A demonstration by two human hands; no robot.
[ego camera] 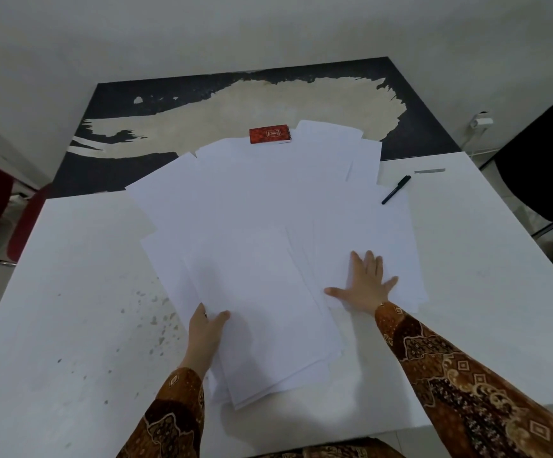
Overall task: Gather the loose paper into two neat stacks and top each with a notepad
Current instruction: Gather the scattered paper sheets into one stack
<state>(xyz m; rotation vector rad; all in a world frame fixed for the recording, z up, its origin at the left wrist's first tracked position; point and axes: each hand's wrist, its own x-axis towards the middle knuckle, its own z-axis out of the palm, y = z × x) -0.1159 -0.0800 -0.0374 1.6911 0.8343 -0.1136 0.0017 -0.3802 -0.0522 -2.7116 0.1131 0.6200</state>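
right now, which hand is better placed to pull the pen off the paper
Right. The right hand lies flat on the sheets on the same side as the pen; the left hand grips the paper's opposite edge.

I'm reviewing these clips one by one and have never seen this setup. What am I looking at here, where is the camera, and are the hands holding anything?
There is no machine here: a person works with bare hands, and the single picture comes from a camera worn on their head, looking forward and down. On the white table lies a wide spread of loose paper. At its far edge sits a red notepad, and a black pen lies to the right. The left hand grips the near-left edge of some sheets, thumb on top. The right hand lies flat on the paper with fingers spread, holding nothing. No neat stacks yet.
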